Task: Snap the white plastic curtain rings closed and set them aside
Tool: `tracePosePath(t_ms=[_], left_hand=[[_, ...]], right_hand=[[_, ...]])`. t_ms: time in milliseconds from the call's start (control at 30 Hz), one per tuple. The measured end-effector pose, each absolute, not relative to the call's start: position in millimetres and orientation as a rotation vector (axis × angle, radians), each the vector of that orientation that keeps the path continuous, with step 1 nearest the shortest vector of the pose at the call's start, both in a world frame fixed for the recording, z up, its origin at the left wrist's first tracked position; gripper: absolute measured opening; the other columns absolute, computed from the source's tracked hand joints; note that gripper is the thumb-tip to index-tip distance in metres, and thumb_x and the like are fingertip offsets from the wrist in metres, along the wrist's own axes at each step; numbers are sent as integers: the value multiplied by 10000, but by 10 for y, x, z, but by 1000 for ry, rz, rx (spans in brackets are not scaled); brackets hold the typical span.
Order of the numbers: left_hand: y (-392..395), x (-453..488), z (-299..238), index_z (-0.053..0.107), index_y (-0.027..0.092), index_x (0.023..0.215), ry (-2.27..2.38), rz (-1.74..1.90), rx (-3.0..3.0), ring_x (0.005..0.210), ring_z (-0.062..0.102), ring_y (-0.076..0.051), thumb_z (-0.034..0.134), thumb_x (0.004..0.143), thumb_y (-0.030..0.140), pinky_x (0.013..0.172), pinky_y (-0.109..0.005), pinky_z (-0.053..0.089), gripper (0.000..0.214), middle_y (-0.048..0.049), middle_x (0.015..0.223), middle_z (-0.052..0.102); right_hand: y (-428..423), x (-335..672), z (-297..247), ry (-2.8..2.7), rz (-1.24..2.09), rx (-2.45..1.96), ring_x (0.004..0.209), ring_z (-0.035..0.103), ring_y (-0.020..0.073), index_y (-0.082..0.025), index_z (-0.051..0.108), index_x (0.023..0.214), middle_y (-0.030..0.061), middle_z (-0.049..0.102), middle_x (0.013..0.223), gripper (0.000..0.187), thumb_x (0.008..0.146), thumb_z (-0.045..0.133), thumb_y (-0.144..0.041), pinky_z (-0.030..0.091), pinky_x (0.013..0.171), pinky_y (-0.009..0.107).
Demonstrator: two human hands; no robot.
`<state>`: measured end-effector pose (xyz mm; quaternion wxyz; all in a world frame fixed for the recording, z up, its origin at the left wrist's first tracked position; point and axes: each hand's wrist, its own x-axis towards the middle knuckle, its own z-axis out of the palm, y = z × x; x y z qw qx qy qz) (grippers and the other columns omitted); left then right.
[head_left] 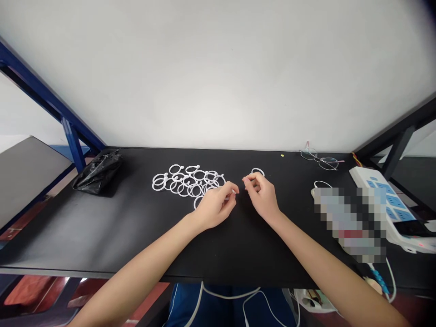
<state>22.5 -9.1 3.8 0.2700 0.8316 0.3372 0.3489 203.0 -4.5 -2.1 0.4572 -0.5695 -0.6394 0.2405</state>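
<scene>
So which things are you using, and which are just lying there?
In use: pile of white rings, single ring, both close to the left hand and right hand.
Lying about: black bag, glasses, power strip.

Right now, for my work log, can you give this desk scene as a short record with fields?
surface: black table
left hand: fingers curled at the near edge of the pile of white rings; grip unclear
right hand: fingertips pinched together, just in front of a lone ring
far left: black bag
back right: glasses
right edge: power strip
</scene>
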Motion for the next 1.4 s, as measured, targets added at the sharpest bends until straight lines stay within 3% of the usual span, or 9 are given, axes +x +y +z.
tracePosePath(t_ms=[67,133,233,467,667,900,1100,1233,1400], left_hand=[[-76,217,37,509,195,981,968,889,2403,573,509,-100,411,910,142,569,-217,391,133,25,714,565],[-58,212,38,539,189,966,996,851,2518,631,563,-116,410,912,141,562,-219,400,147,-6,790,617],[-36,210,34,561,181,963,1005,839,2583,690,608,-132,402,922,139,565,-219,430,169,-23,832,650],[-25,221,-22,471,197,1279,1073,839,2625,823,670,-163,451,931,180,599,-240,513,349,-41,949,689],[-11,216,-31,521,203,1196,1064,823,2671,890,654,-180,460,928,174,612,-256,527,276,-39,954,685],[-10,215,-32,502,208,1186,1038,849,2677,876,635,-181,493,908,161,598,-255,527,281,-25,901,665],[-20,232,-12,444,218,1219,1118,1164,2545,1043,621,-211,611,867,241,622,-257,564,390,-90,1170,600],[-9,211,-19,388,227,1286,1099,1232,2443,1051,624,-211,634,858,249,665,-275,582,494,-117,1270,550],[-7,186,-15,424,231,1261,1001,1141,2513,1059,622,-211,573,917,256,728,-295,581,376,-96,1186,594]], right_hand=[[19,2087,-79,-1724,348,-1391,905,646,232,-208,608,854,82,682,990,167,913,522,-339,522,792,372],[57,2119,-160,-1826,160,-1449,1156,564,310,-200,646,975,124,641,1205,178,893,549,-325,449,974,488],[67,2134,-269,-1925,80,-1583,1321,434,381,-174,621,1177,174,515,1404,341,887,566,-346,386,1027,578],[65,2143,-256,-1960,200,-1460,1144,610,293,-205,664,1039,101,672,1207,261,852,499,-127,481,941,495],[68,2136,-214,-1918,229,-1357,842,670,244,-201,677,890,57,725,897,239,820,502,-55,545,777,416],[-3,2048,-108,-1761,182,-1088,850,687,205,-214,670,883,56,717,911,195,875,533,-76,567,776,368],[-144,1947,23,-1693,106,-763,841,694,198,-232,664,853,62,725,947,221,828,605,-21,592,710,357],[-250,1850,96,-1698,190,-671,799,705,192,-228,662,828,57,741,910,215,819,619,-17,607,657,335],[-314,1804,82,-1671,321,-689,775,723,195,-245,672,830,37,756,901,172,836,633,-78,624,649,342]])
